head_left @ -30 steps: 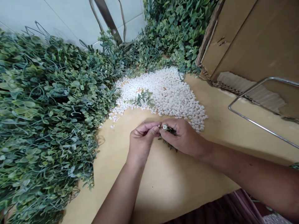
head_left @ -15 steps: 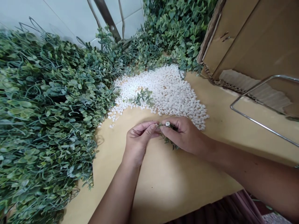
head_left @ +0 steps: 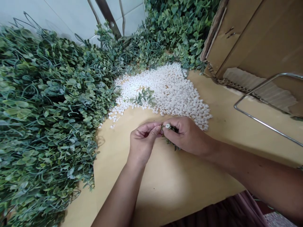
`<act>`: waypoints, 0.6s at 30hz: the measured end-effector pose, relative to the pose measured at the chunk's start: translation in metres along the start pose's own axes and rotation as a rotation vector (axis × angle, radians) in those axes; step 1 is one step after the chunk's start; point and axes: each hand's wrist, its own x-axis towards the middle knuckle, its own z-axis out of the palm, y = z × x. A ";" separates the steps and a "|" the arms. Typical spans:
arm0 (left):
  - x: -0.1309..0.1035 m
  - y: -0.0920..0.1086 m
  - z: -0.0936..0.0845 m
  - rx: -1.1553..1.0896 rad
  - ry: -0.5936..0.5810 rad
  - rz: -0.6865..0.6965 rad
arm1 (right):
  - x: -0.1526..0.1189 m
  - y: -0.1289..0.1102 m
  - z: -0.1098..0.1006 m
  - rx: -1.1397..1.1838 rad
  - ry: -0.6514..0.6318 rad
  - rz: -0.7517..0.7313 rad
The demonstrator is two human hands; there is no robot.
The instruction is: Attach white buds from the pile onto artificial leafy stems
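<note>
A tan work surface (head_left: 163, 179) spreads before me beneath a pale tiled wall (head_left: 61, 15). Dense green foliage (head_left: 54, 94) is heaped along the left and far sides; against it lies a pile of small white pieces (head_left: 180, 94), with a loose leafy sprig (head_left: 143, 97) on top.

My two hands meet over the surface, just on the near side of the pile. My right hand (head_left: 186, 134) curls around a held sprig (head_left: 172, 145), its leaves hanging below the palm, and a white head (head_left: 168, 125) shows between thumb and forefinger (whether it is joined to the stem I cannot tell). My left hand (head_left: 145, 138) pinches the sprig's end narrowly between thumb and forefinger.

A cardboard box (head_left: 260, 41) and a bent metal rod (head_left: 267, 126) bound the right side, well apart from my fingers. The surface's near edge slants past dark cloth (head_left: 224, 209); room to move lies between my forearms.
</note>
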 end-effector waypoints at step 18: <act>0.002 0.000 -0.003 0.092 -0.008 0.071 | 0.001 0.001 0.000 -0.101 -0.020 -0.010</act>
